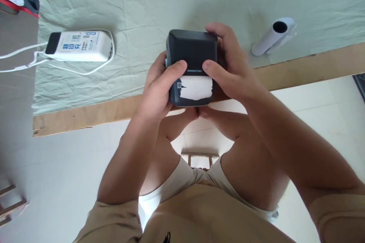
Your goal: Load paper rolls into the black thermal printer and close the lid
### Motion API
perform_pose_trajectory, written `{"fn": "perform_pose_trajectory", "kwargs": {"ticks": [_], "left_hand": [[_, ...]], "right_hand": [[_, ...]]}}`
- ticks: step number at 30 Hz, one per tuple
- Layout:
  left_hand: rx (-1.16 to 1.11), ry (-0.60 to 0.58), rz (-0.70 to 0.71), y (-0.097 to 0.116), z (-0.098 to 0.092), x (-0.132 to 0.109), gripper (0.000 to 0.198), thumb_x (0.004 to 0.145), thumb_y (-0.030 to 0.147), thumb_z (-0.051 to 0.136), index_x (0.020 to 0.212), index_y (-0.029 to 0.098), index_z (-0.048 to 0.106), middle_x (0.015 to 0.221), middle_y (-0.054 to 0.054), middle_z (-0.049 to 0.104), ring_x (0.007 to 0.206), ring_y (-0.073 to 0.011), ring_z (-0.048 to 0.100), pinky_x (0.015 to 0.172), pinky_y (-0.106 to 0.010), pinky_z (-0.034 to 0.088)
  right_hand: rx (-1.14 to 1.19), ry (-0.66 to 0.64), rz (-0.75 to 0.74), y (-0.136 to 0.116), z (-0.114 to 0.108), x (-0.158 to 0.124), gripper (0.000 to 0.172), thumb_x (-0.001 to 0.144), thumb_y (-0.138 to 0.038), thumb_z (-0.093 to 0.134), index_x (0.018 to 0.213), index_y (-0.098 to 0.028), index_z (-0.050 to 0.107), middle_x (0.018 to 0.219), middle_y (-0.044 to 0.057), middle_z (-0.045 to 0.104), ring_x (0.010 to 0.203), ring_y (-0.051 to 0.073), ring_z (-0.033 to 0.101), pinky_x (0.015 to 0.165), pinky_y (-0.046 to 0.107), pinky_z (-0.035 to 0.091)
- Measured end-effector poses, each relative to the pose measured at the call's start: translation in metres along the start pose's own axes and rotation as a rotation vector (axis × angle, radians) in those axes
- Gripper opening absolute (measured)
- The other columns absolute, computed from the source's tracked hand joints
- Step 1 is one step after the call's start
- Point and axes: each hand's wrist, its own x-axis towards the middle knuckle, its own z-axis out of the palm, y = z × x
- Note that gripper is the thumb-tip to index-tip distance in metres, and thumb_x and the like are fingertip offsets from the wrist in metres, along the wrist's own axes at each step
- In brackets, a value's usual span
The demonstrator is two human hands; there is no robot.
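Note:
A dark label printer point(192, 51) is held between both hands above the near edge of the table. Its lid carries small pale lettering, and a torn-edged white label point(196, 87) shows on the lower part of its face. My left hand point(159, 83) grips the left side, thumb resting on the lid. On the other side my right hand point(232, 60) is closed round the printer, its thumb on the lid and its index finger by the top right corner. The fingers beneath the printer are mostly hidden.
A white power strip point(81, 46) with white cables lies at the left on the pale green cloth point(142, 3). To the right is a white paper roll point(269, 40) with a dark core. The table's wooden edge point(114, 108) runs above my knees. A wooden stool point(13, 207) stands lower left.

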Motion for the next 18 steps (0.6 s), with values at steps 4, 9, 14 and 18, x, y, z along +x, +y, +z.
{"fn": "perform_pose_trajectory", "kwargs": {"ticks": [4,9,14,18], "left_hand": [[0.029,-0.015,-0.053,0.001,-0.002,0.003,0.029,0.088,0.042,0.076,0.105,0.02,0.066,0.097,-0.007,0.071,0.092,-0.0266,0.07,0.074,-0.037,0.054],[0.068,0.031,-0.076,0.002,-0.004,0.005,0.03,0.088,0.043,0.074,0.104,0.018,0.07,0.086,-0.005,0.07,0.077,-0.0218,0.065,0.062,-0.032,0.049],[0.048,0.037,-0.022,0.001,-0.007,0.004,0.02,0.087,0.035,0.073,0.097,0.018,0.074,0.078,-0.003,0.068,0.065,-0.0163,0.058,0.053,-0.028,0.041],[0.046,-0.017,-0.03,0.003,-0.012,0.006,0.018,0.086,0.035,0.078,0.096,0.021,0.075,0.078,-0.002,0.068,0.067,-0.0174,0.061,0.053,-0.029,0.038]], "right_hand": [[-0.082,-0.005,-0.026,-0.003,-0.002,0.001,0.051,0.095,-0.054,0.065,0.14,-0.033,0.052,0.128,0.004,0.068,0.113,0.025,0.071,0.1,0.041,0.061],[-0.143,-0.067,-0.032,0.0,-0.006,0.003,0.051,0.096,-0.048,0.063,0.142,-0.032,0.048,0.14,0.004,0.064,0.126,0.026,0.066,0.108,0.044,0.057],[-0.164,-0.106,-0.012,-0.002,-0.004,0.0,0.055,0.098,-0.048,0.059,0.148,-0.032,0.041,0.149,0.007,0.058,0.134,0.027,0.061,0.112,0.045,0.055],[-0.165,-0.099,0.01,-0.006,-0.001,-0.001,0.056,0.098,-0.045,0.058,0.148,-0.031,0.04,0.15,0.008,0.057,0.134,0.027,0.061,0.112,0.048,0.055]]}}
